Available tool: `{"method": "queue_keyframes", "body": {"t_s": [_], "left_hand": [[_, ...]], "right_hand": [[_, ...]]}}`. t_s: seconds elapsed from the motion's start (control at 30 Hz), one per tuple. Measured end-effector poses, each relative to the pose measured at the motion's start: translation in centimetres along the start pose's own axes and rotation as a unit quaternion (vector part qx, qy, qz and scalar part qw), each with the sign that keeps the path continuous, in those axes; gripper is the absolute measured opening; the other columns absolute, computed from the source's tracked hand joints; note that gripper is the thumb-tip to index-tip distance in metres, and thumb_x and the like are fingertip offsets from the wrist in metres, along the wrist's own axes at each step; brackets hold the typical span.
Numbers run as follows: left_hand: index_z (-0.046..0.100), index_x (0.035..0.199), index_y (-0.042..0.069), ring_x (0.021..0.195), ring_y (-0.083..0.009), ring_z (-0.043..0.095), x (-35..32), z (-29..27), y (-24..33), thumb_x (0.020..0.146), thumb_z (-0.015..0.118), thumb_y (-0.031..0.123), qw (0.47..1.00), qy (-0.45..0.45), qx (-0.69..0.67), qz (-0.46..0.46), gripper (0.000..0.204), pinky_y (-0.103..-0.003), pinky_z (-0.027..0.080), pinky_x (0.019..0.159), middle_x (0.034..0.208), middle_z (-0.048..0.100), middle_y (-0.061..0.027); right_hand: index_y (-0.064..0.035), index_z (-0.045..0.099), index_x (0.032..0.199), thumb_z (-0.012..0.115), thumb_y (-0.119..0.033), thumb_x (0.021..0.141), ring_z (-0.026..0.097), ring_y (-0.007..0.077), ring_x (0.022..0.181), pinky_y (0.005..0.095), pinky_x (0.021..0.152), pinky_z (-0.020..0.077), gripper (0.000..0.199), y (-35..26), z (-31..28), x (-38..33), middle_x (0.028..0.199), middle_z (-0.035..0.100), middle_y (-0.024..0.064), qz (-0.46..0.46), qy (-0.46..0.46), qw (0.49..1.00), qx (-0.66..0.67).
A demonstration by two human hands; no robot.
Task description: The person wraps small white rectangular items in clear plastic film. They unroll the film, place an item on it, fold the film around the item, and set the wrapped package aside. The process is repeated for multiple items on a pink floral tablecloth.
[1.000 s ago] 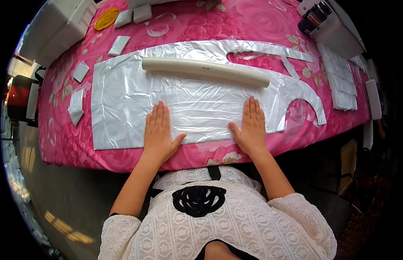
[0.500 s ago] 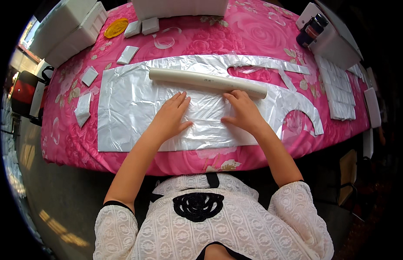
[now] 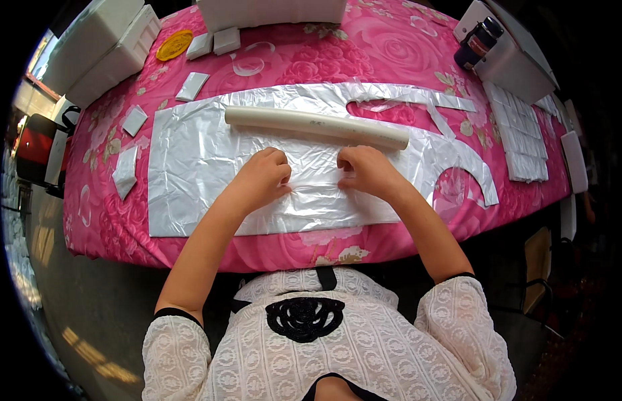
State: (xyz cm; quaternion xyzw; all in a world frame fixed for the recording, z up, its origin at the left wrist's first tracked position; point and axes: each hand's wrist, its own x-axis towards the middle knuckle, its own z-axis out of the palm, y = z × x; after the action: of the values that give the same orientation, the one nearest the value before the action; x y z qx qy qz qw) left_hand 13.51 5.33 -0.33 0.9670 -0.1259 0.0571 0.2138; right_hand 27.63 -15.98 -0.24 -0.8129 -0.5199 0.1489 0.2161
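Evidently, the bag (image 3: 311, 164) is being worked by both hands near its middle. It is spread flat and wrinkled on the pink-covered surface (image 3: 391, 53), under and around the hands, with its handles to the right of the right hand. By the left hand (image 3: 263, 175), with its fingers curled in, film seems to be gripped at the fingertips; by the right hand (image 3: 366, 170), also closed, film seems to be pinched in the same way. The exact contact is partly hidden by the fingers. Between the 2 hands, a low crosswise crease is shown in the film.

Just beyond both hands, the tube (image 3: 316, 127) is laid slantwise on the bag, touched by neither. Left of the left hand, 3 white packets (image 3: 134, 121) are scattered, with 2 more farther beyond it near a yellow disc (image 3: 174, 45). Well to the right of the right hand, a stack (image 3: 515, 134) of flat packs and a dark bottle (image 3: 478, 43) are seen.

The step in hand is judged to be a gathering of film. For the next move, an even hold by both hands would be called for, with the tube left undisturbed.
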Motion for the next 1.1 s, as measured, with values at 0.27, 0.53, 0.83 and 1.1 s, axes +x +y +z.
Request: {"method": "queue_keyframes", "body": {"t_s": [0.27,0.53,0.83,1.1], "left_hand": [[0.052,0.073,0.006,0.072,-0.0276,0.054,-2.3,0.0,-0.5,0.067,0.066,0.004,1.0,0.025,0.001,-0.005,0.016,-0.036,0.043,0.067,0.072,0.054,-0.0069],[0.054,0.076,0.005,0.073,-0.0277,0.054,-5.3,0.1,-1.0,0.068,0.063,0.004,0.998,0.069,0.014,-0.005,0.013,-0.037,0.043,0.066,0.075,0.055,-0.0087],[0.055,0.078,0.006,0.073,-0.0267,0.054,-6.1,-0.6,-0.3,0.068,0.063,0.003,0.997,0.057,0.044,-0.01,0.013,-0.036,0.043,0.067,0.076,0.056,-0.0078],[0.057,0.105,0.003,0.1,-0.0299,0.054,-2.0,0.0,3.6,0.073,0.066,0.009,0.983,0.181,-0.022,-0.027,0.034,-0.038,0.044,0.085,0.106,0.058,-0.0123]], "right_hand": [[-0.009,0.06,0.078,0.067,-0.008,0.064,0.054,0.0248,0.072,0.0345,0.069,0.0423,0.016,-0.4,1.4,-1.7,0.071,0.056,0.0042,-0.133,0.083,0.983,-0.091],[-0.0074,0.057,0.077,0.063,-0.005,0.064,0.053,0.0241,0.073,0.0353,0.069,0.0422,0.014,-1.7,3.3,-4.5,0.073,0.053,0.0057,-0.074,0.142,0.979,-0.124],[-0.0048,0.058,0.082,0.059,-0.002,0.065,0.053,0.0241,0.074,0.036,0.069,0.0413,0.017,-1.6,2.8,-7.3,0.073,0.053,0.0072,0.0,0.173,0.973,-0.154],[-0.0039,0.059,0.101,0.063,-0.008,0.074,0.053,0.0299,0.097,0.0386,0.084,0.0418,0.028,-4.7,2.1,-6.6,0.104,0.056,0.0125,-0.002,0.203,0.978,-0.055]]}}
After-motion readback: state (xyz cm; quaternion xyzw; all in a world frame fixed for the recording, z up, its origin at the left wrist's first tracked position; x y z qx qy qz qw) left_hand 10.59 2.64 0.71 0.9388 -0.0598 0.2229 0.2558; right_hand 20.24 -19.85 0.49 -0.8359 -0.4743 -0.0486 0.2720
